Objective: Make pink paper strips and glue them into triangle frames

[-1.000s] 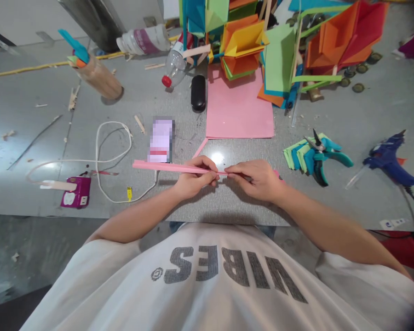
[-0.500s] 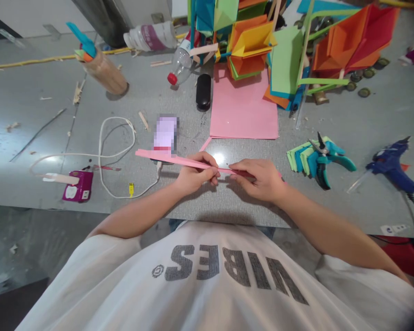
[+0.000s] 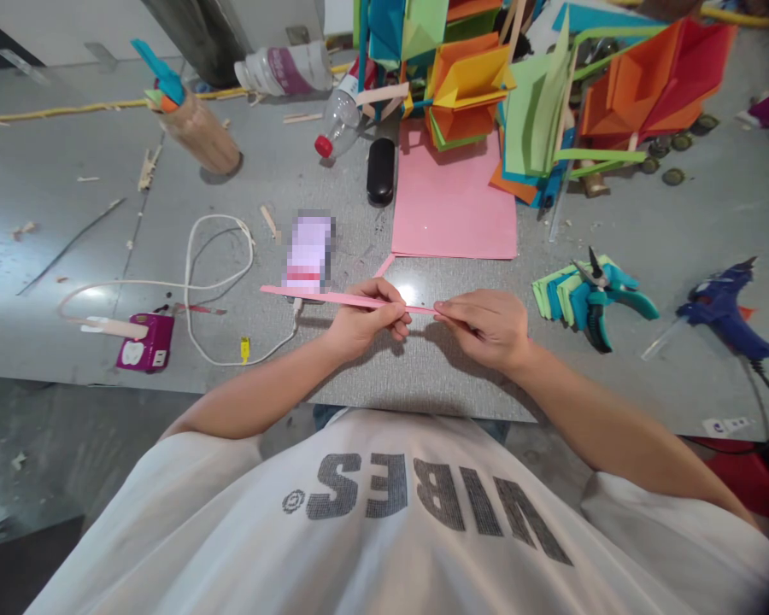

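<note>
A narrow pink paper strip stretches across in front of me, held above the table. My left hand pinches it near the middle between thumb and fingers. Further right, my right hand is closed on the same strip, and its right end is mostly hidden behind that hand. The strip's left end passes over the lower edge of a phone with a blurred screen. Beyond my hands lie pink paper sheets, with another thin pink strip at their lower left corner.
Pliers rest on folded green and blue paper at right, beside a blue glue gun. Colourful paper structures stand at the back. A white cable, purple charger box, black case and wooden cup are also there.
My right hand has turned and its fingers now curl more tightly on the strip. The strip's left end has shifted slightly right and down. My left hand stays nearly in place.
</note>
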`<state>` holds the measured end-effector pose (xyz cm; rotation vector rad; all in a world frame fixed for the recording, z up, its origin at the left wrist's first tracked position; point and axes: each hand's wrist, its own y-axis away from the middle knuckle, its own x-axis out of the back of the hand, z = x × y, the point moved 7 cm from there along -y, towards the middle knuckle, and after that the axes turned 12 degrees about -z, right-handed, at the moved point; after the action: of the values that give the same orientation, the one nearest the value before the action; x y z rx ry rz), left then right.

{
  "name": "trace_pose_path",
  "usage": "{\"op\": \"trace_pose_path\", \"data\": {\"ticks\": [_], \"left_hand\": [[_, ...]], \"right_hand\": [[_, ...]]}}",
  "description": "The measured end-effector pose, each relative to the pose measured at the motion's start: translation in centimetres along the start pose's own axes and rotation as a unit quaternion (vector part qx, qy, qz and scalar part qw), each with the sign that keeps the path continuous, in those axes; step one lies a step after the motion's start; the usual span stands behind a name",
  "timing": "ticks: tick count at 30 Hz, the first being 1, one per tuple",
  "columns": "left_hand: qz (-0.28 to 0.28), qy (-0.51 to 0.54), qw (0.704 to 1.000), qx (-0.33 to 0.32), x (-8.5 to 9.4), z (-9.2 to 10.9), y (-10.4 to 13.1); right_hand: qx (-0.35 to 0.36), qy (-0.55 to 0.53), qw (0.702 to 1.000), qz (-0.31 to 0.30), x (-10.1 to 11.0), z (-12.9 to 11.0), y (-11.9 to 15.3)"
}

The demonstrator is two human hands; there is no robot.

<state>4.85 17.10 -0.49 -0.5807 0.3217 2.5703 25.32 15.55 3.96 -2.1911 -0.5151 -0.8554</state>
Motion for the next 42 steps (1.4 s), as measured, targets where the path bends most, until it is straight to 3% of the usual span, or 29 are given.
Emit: {"op": "trace_pose_path", "data": {"ticks": [4,10,15,19,22,25,28,30,32,35,38,42], "left_hand": [[0.016,0.006,0.999,-0.035,0.0,0.3,0.1],[0.104,-0.016,0.98,-0.169,1.6,1.6,0.3],[0.084,-0.085,0.972,-0.202,2.2,1.8,0.1],[0.042,-0.169,0.962,-0.21,0.8,2.4,0.3],[0.032,-0.177,0.963,-0.2,0.0,2.3,0.4],[0.111,-0.13,0.968,-0.185,1.0,1.8,0.5],[0.211,-0.086,0.954,-0.194,2.7,1.7,0.8],[0.24,-0.078,0.946,-0.205,3.3,1.8,0.9],[0.236,-0.075,0.946,-0.21,3.3,2.1,0.8],[0.181,-0.066,0.955,-0.226,2.7,2.4,0.4],[0.133,-0.055,0.958,-0.249,2.2,2.7,0.1],[0.121,-0.042,0.957,-0.259,2.1,2.7,0.0]], "right_hand": [[-0.011,0.017,1.0,0.024,0.2,-0.2,0.0],[0.025,0.05,0.997,0.054,0.2,-0.9,0.1],[-0.028,0.099,0.995,-0.014,-0.9,-1.5,-0.6],[-0.075,0.106,0.99,-0.06,-2.1,-2.2,-0.9],[-0.077,0.099,0.991,-0.056,-2.5,-2.6,-0.9],[-0.087,0.117,0.989,-0.031,-2.4,-2.5,-0.7],[-0.078,0.151,0.985,-0.018,-2.2,-2.6,-0.8],[-0.067,0.172,0.983,-0.024,-2.2,-2.8,-0.8],[-0.055,0.186,0.98,-0.032,-2.3,-3.0,-0.9],[-0.05,0.186,0.981,-0.038,-2.5,-3.2,-0.8],[-0.077,0.165,0.982,-0.044,-2.7,-3.0,-0.8],[-0.114,0.151,0.981,-0.043,-2.8,-2.9,-1.0]]}}
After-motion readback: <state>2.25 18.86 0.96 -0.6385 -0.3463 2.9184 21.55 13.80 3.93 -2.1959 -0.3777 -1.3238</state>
